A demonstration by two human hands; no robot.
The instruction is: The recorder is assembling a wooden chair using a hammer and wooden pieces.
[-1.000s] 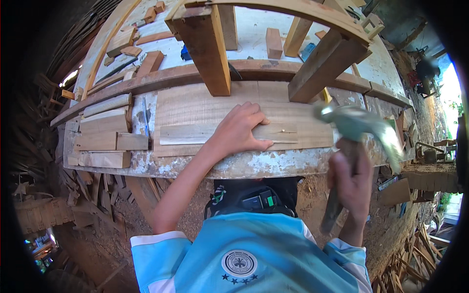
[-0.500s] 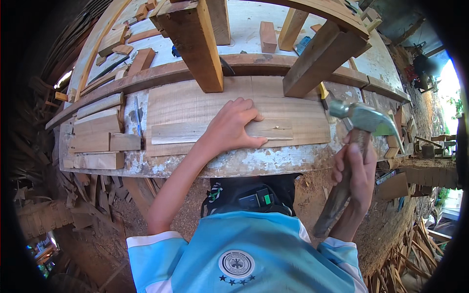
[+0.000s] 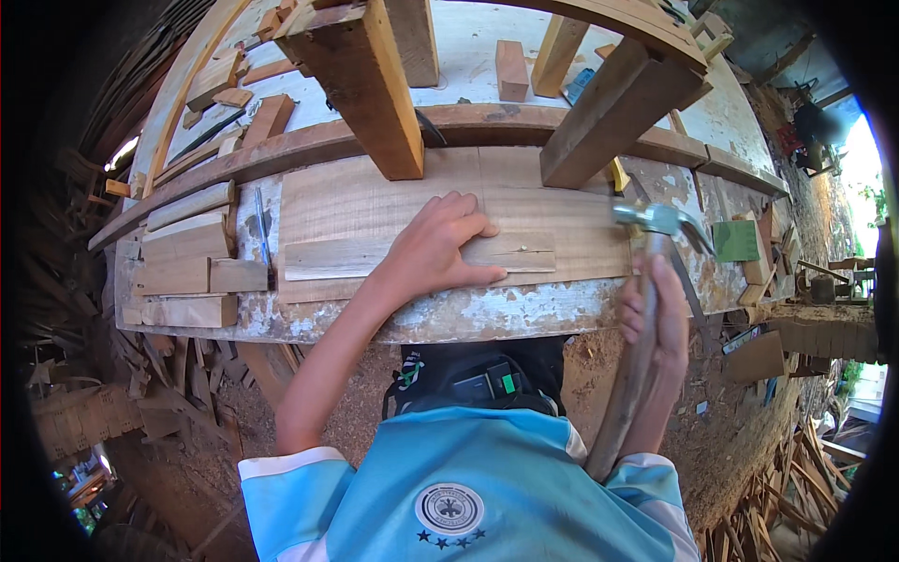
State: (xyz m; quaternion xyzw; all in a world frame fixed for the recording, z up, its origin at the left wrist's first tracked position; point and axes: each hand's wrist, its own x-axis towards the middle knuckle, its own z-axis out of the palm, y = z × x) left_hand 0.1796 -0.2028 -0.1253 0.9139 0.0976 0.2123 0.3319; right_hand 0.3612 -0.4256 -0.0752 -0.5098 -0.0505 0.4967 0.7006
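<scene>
A narrow wooden strip (image 3: pixel 328 259) lies on a wider flat board (image 3: pixel 571 211) at the near side of the bench. My left hand (image 3: pixel 440 245) holds the strip down, thumb by its near edge and fingers across it. Near the strip's right end is a small pale bit (image 3: pixel 536 249), too small to identify. In my right hand (image 3: pixel 657 304) is a claw hammer (image 3: pixel 660 219), gripped by its wooden handle. Its metal head is raised beside the board's right end, the striking face turned left and apart from the strip.
Thick wooden legs (image 3: pixel 375 103) of a frame stand over the board's far edge. A long wooden rail (image 3: pixel 309 142) crosses behind it. Wood offcuts (image 3: pixel 183 258) and a blue pen-like tool (image 3: pixel 263 229) lie left; a green sheet (image 3: pixel 737 241) lies right.
My right hand has brought the hammer leftward, closer to the board's right end. My left hand and the strip stay nearly in place.
</scene>
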